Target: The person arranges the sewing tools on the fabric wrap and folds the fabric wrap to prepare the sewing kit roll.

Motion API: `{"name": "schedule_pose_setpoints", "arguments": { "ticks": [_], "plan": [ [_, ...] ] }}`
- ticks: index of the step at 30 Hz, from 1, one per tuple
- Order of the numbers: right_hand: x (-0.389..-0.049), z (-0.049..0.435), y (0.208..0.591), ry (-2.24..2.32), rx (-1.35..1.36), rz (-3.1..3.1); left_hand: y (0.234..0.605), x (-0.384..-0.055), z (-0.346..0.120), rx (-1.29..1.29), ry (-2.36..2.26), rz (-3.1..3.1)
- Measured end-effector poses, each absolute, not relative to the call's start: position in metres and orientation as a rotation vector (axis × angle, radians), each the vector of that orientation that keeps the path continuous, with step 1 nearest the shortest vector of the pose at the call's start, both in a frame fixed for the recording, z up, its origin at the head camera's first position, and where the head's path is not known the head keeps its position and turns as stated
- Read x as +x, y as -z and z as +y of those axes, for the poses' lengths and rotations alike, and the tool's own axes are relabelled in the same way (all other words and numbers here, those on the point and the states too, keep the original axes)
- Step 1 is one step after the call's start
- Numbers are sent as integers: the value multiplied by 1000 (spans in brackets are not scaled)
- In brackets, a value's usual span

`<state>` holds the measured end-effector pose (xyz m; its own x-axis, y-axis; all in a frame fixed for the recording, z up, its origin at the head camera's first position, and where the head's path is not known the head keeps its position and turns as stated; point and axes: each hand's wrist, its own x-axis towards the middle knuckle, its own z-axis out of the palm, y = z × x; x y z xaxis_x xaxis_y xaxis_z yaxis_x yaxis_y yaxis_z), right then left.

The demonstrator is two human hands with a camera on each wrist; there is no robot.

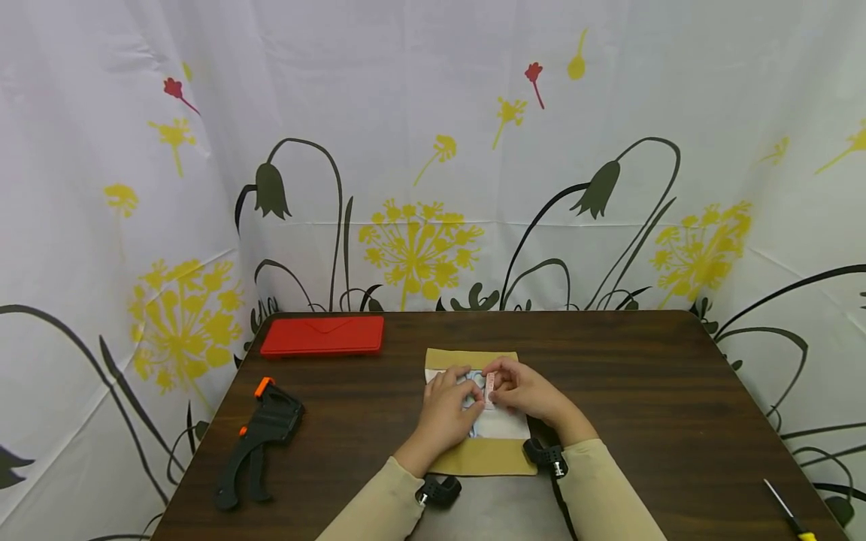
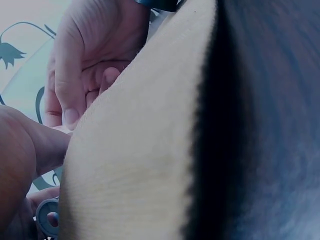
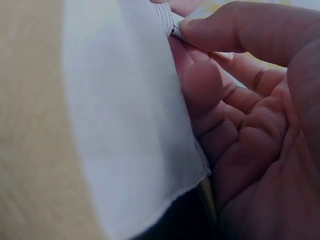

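Observation:
A tan cloth piece (image 1: 483, 457) with a white middle panel (image 1: 507, 428) lies near the table's centre. My left hand (image 1: 443, 409) rests over it with bent fingers, partly covering a blue-and-white patterned piece (image 1: 476, 379); the hand hides whether it pinches this. My right hand (image 1: 531, 391), just to the right, pinches a small white strip with red print (image 1: 490, 389) between thumb and fingers. In the right wrist view, a white ribbed item (image 3: 162, 17) sits by the right thumb tip. The left wrist view shows a grey ring (image 2: 48, 217) beside fingers, its kind unclear.
At the back left lies a red case (image 1: 323, 336). A black-and-orange trigger clamp (image 1: 264, 436) is at the left, and a yellow-handled screwdriver-like tool (image 1: 788, 511) at the front right corner. Light grey material (image 1: 490, 507) lies between the forearms. A printed curtain (image 1: 433, 150) hangs behind the table.

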<state>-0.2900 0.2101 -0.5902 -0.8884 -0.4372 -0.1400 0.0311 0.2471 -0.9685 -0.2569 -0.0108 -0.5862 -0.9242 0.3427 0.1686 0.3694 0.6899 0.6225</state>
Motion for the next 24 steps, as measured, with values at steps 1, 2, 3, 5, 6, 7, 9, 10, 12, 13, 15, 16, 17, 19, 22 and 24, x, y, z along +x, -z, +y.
{"name": "schedule_pose_setpoints", "arguments": {
  "ticks": [1, 2, 3, 5, 6, 7, 9, 10, 12, 13, 15, 16, 17, 19, 22, 24],
  "plan": [
    [-290, 210, 590, 1670, -387, 2153, 587, -257, -11, -602, 1059, -2851],
    [-291, 210, 591, 1662, -402, 2161, 587, -257, -11, -601, 1056, -2854],
    [-291, 209, 592, 1660, -417, 2167, 587, -257, -10, -601, 1059, -2854],
    [-292, 209, 593, 1656, -440, 2181, 586, -257, -10, -599, 1070, -2853],
    [-292, 209, 593, 1655, -446, 2189, 586, -257, -10, -600, 1076, -2850],
    [-292, 209, 594, 1656, -450, 2195, 585, -257, -10, -601, 1082, -2847],
    [-292, 208, 594, 1633, -466, 2237, 584, -257, -10, -601, 1095, -2845],
    [-292, 207, 594, 1615, -474, 2261, 584, -256, -11, -601, 1094, -2845],
    [-292, 206, 594, 1584, -486, 2301, 585, -256, -11, -604, 1092, -2844],
    [-291, 205, 594, 1568, -493, 2318, 585, -256, -11, -605, 1091, -2843],
    [-291, 204, 594, 1544, -505, 2341, 585, -256, -11, -605, 1089, -2845],
    [-291, 204, 593, 1552, -505, 2329, 585, -256, -11, -605, 1091, -2845],
    [-291, 204, 593, 1558, -503, 2319, 585, -256, -11, -602, 1090, -2846],
    [-291, 204, 594, 1571, -508, 2308, 586, -256, -11, -599, 1094, -2850],
    [-292, 206, 594, 1557, -535, 2356, 586, -257, -11, -593, 1097, -2852],
    [-293, 208, 594, 1533, -553, 2411, 587, -257, -10, -592, 1102, -2848]
  ]
}}
